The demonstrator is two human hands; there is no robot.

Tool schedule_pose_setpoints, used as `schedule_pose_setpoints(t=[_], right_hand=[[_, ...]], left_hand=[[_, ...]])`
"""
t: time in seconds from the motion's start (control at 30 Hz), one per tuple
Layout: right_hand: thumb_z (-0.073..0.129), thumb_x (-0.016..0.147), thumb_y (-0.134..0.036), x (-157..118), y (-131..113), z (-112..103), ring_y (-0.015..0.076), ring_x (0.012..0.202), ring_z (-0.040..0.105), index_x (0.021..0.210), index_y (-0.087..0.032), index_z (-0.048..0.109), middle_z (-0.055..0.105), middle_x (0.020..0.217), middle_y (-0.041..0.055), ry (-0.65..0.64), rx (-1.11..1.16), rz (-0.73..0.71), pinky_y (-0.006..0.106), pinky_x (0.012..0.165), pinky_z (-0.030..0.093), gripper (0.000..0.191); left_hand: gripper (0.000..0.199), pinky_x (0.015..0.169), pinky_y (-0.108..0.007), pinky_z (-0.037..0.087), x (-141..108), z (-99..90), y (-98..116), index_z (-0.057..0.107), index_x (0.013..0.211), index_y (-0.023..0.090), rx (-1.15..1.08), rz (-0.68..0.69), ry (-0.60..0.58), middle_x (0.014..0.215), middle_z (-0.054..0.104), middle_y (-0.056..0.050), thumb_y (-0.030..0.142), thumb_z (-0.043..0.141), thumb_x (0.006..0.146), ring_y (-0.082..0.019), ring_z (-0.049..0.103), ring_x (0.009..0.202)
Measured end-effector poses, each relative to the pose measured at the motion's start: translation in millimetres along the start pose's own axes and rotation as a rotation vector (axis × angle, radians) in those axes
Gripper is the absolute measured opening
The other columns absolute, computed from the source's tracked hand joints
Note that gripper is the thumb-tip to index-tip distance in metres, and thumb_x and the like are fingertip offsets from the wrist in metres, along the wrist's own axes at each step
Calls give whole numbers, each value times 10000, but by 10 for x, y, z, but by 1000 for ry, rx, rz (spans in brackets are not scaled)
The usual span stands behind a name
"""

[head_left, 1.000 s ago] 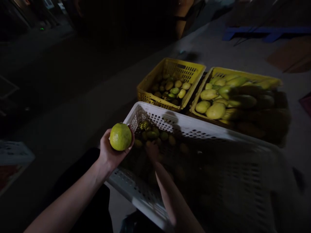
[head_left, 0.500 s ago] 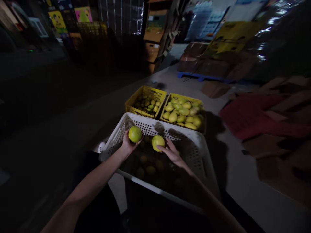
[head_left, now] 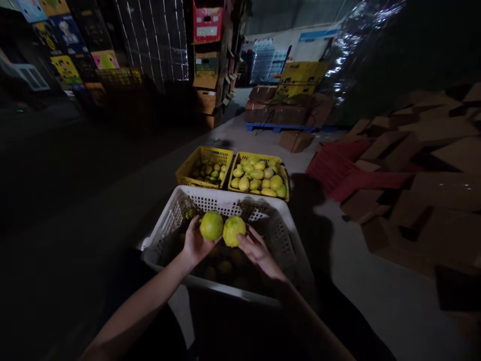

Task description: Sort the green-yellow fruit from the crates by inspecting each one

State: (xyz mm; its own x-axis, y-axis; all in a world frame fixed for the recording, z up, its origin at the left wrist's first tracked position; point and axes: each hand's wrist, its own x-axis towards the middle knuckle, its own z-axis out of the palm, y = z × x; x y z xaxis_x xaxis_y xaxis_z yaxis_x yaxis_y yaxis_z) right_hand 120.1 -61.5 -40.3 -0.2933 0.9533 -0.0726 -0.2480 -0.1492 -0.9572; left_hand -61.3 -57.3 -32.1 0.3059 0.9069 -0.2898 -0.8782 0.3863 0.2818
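Observation:
My left hand (head_left: 195, 244) is closed around a round green citrus fruit (head_left: 211, 225). In my right hand (head_left: 257, 249), the fingers grip a yellower citrus fruit (head_left: 233, 231) from its right side. Both fruits are side by side, nearly touching, above a white perforated plastic crate (head_left: 259, 197). Down in that crate lie several more fruits (head_left: 225, 266), dim in the shadow. Another green fruit (head_left: 190, 213) shows behind my left fingers, near the crate's far left corner.
Beyond the white crate stand two yellow crates: the left one (head_left: 184, 174) holds smaller, darker fruits, the right one (head_left: 287, 189) a heap of yellow fruits. To the right are a red crate (head_left: 332, 168) and loose cardboard (head_left: 443, 195). Stacked boxes (head_left: 206, 67) and a blue pallet (head_left: 276, 128) stand further back.
My two hands have come closer together, bringing the two fruits almost into contact. The view has turned right and tilted slightly up.

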Motion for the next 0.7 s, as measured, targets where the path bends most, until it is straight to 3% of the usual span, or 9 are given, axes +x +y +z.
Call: schedule_pose_setpoints(t=[0.13, 0.3, 0.57, 0.7], right_hand=[[712, 676, -465, -16, -17, -64, 240, 960, 668, 1102, -256, 587, 659, 1155, 66, 75, -15, 93, 334, 760, 552, 491], [723, 654, -461, -9, -45, -71, 236, 908, 676, 1108, -264, 631, 680, 1127, 61, 88, -51, 85, 349, 757, 557, 504], [696, 658, -490, -20, -73, -30, 234, 877, 670, 1088, -271, 652, 694, 1076, 49, 83, -124, 80, 345, 732, 550, 485], [677, 691, -484, 23, 5, -35, 242, 916, 648, 1089, -228, 637, 693, 1045, 59, 1, -133, 14, 360, 785, 536, 475]], left_hand=[[401, 940, -387, 449, -18, 52, 30, 602, 1161, 137, 24, -46, -25, 1086, 692, -108, 377, 508, 854, -247, 636, 1028], [450, 914, -351, 461, 21, 16, 58, 572, 1234, 151, 38, -52, -48, 1096, 691, -92, 356, 541, 835, -223, 648, 993], [289, 838, -334, 496, 33, -7, 47, 660, 992, 133, 43, -74, 107, 884, 724, -72, 345, 551, 830, -201, 678, 814], [202, 848, -364, 490, 42, -111, -93, 658, 903, 145, 22, -84, 103, 810, 715, -51, 296, 551, 822, -200, 669, 773]])
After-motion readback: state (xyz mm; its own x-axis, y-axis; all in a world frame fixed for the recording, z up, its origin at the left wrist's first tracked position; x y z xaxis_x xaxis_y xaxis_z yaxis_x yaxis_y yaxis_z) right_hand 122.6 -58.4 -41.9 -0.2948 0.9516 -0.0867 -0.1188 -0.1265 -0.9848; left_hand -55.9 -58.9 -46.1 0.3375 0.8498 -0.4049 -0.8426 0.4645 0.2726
